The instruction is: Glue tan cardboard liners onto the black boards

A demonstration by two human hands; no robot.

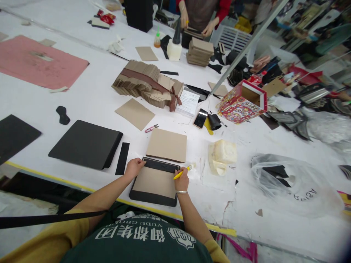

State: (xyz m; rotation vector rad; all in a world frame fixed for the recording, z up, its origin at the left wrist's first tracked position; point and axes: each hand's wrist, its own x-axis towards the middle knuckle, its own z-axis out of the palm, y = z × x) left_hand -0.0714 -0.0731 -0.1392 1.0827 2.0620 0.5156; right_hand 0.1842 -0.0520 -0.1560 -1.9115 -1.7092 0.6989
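Note:
In front of me lies a tan cardboard panel (156,182) framed by black material, with a wide black strip (161,165) along its far side. My left hand (134,168) is closed, thumb and fingertips pinched at the strip's left end by the far-left corner. My right hand (181,180) grips a yellow-handled brush (182,172), its bristles pointing right, while its fingers touch the far-right corner. Just beyond lies a stack of tan boards (167,144). Left of the panel are a loose black strip (122,159) and a stack of black sheets (85,144).
A whitish glue-crusted container (222,155) stands to the right, near a plastic bag (296,182). Beyond are pink snips (151,128), a phone (200,118), a red patterned box (242,102) and bundled cardboard pieces (148,84). Across the table, a co-worker's hands (210,28) handle boards.

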